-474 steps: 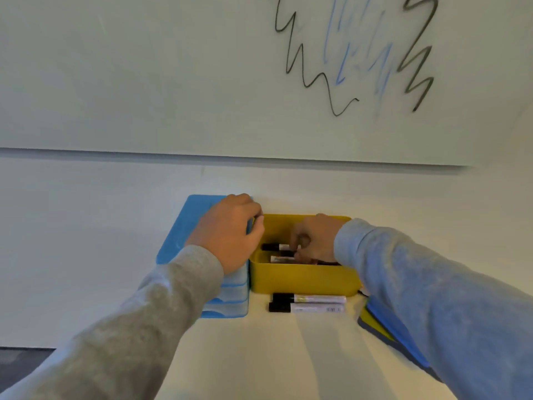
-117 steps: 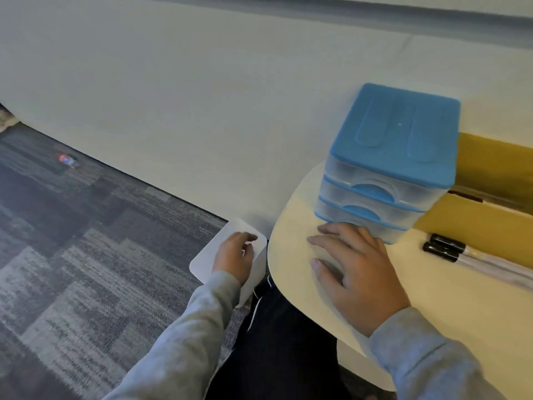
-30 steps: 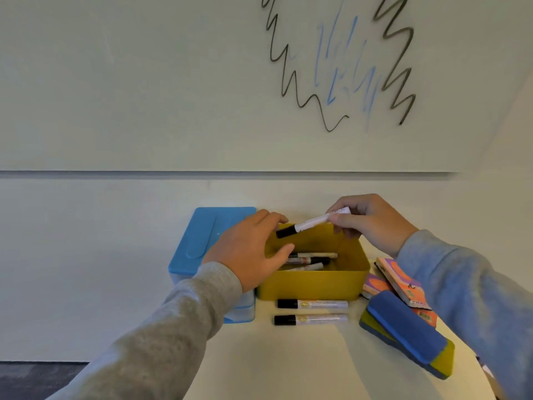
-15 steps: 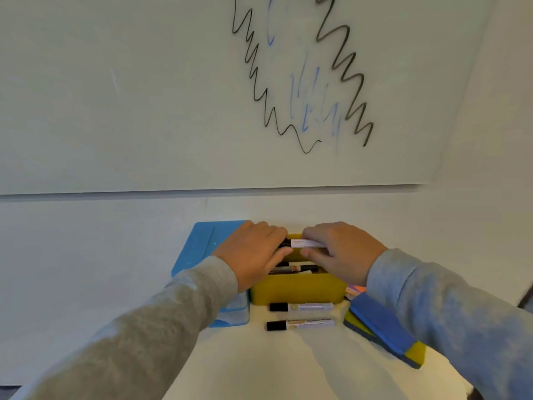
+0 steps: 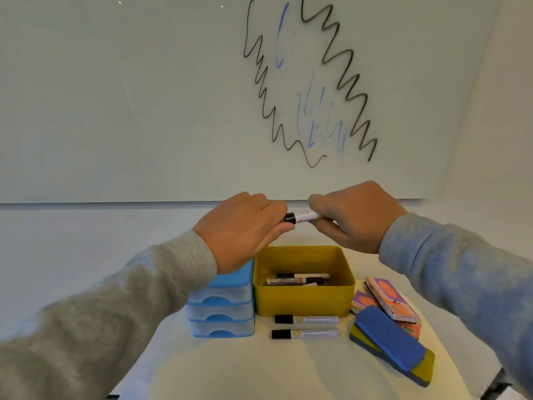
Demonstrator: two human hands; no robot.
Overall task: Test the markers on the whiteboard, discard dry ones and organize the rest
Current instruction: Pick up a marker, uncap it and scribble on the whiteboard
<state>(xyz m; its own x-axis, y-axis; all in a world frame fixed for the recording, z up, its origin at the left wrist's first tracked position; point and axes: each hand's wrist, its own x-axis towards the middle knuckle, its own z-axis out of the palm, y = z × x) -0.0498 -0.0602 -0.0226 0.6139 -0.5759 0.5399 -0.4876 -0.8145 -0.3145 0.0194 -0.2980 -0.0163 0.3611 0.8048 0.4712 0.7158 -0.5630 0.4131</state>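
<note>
Left hand (image 5: 242,226): pinching the black cap (image 5: 289,217), probably for uncapping.
Right hand (image 5: 354,217): gripping the marker (image 5: 305,215) body, steadying it.

Both hands are holding one marker (image 5: 301,217) level: the left hand (image 5: 245,226) is gripping its black cap end, the right hand (image 5: 353,216) its white barrel. Below them, a yellow bin (image 5: 304,298) is holding more markers (image 5: 300,279).

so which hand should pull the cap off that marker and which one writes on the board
Left pulls the cap: the left hand already grips the black cap end of the marker. The right hand holds the white barrel and sits just below the scribbles on the whiteboard, so it probably writes.
</note>
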